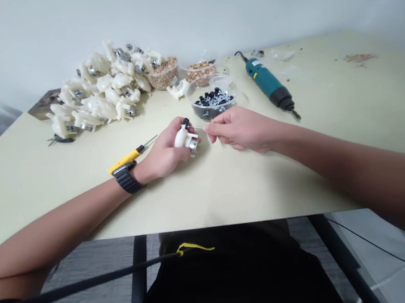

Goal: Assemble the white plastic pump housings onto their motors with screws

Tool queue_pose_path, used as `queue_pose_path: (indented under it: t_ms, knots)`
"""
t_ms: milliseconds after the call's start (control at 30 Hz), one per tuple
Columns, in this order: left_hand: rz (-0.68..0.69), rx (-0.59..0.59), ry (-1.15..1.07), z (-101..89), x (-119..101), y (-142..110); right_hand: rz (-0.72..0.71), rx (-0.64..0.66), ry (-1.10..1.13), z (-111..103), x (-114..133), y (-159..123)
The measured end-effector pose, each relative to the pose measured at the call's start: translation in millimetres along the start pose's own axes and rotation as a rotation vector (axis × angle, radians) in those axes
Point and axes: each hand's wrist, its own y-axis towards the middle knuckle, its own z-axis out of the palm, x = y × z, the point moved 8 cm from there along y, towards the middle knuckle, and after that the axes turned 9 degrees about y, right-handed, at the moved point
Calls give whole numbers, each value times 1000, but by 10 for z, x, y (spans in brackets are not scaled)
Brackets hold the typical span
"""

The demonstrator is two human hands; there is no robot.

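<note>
while a white part (180,139), a black piece (185,122) already on it, is gripped by the left hand (167,152) behind the worktop's (231,188) front edge, a thin rod (196,128) is pinched by the right hand (239,127); more parts (103,82) are left piled near the back edge.

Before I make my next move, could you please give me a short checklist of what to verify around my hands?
1. White part held in the left hand: ok.
2. Thin metal rod pinched in the right hand: ok.
3. Rod fully seated in the black piece: cannot tell, too small.
4. Yellow screwdriver well clear of the left arm: not ok, it lies right by the watch.
5. Green power tool unplugged: cannot tell, only part of its cord shows.
</note>
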Motion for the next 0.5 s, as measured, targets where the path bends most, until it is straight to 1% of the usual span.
queue_pose_path:
  t_ms: [33, 67, 133, 200, 233, 300, 367, 433, 500]
  knots:
    - [4, 6, 5, -3, 5, 7, -60, -17, -30, -26, 35, 5]
    - [4, 11, 8, -7, 15, 15, -152, -44, -77, -53, 92, 3]
    - [-3, 18, 1, -18, 38, 30, -370, -115, -210, -83, 228, -42]
    - [-5, 21, -24, -26, 46, 38, -539, -184, -423, -48, 327, -120]
    - [-5, 22, -28, -28, 42, 38, -582, -214, -561, -9, 348, -153]
    - [-1, 19, -13, -28, 21, 30, -598, -249, -843, 89, 346, -188]
    - [-8, 13, 18, -24, 1, 15, -575, -256, -1023, 167, 330, -196]
    - [-15, 4, 35, -20, -19, -1, -550, -248, -1030, 196, 332, -188]
    - [-10, -8, 53, -16, -43, -15, -540, -242, -900, 179, 364, -180]
